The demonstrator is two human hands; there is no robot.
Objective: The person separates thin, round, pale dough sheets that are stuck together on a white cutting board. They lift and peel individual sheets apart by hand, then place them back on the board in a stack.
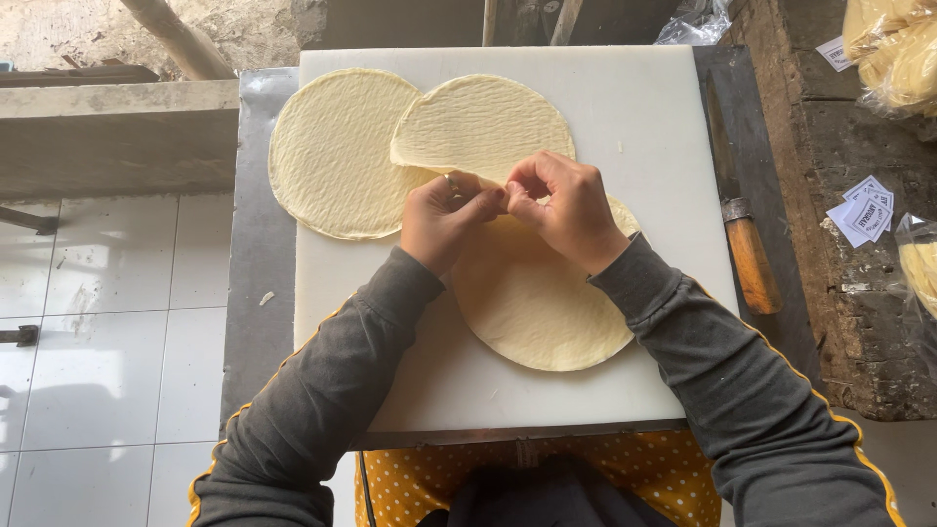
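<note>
Three thin pale-yellow round dough sheets lie on a white cutting board [644,127]. One sheet [327,156] lies flat at the left. A second sheet [488,122] overlaps it, its near edge lifted. My left hand [444,220] and my right hand [566,210] meet at that lifted edge, fingertips pinching it. Under my hands and wrists lies the third sheet [537,312], nearest me. I wear dark grey sleeves with yellow piping.
The board rests on a grey metal table [259,293]. A knife with a wooden handle [752,263] lies along the board's right side. Small printed paper labels [864,210] and plastic bags of yellow sheets [898,49] are at the right. White floor tiles lie at the left.
</note>
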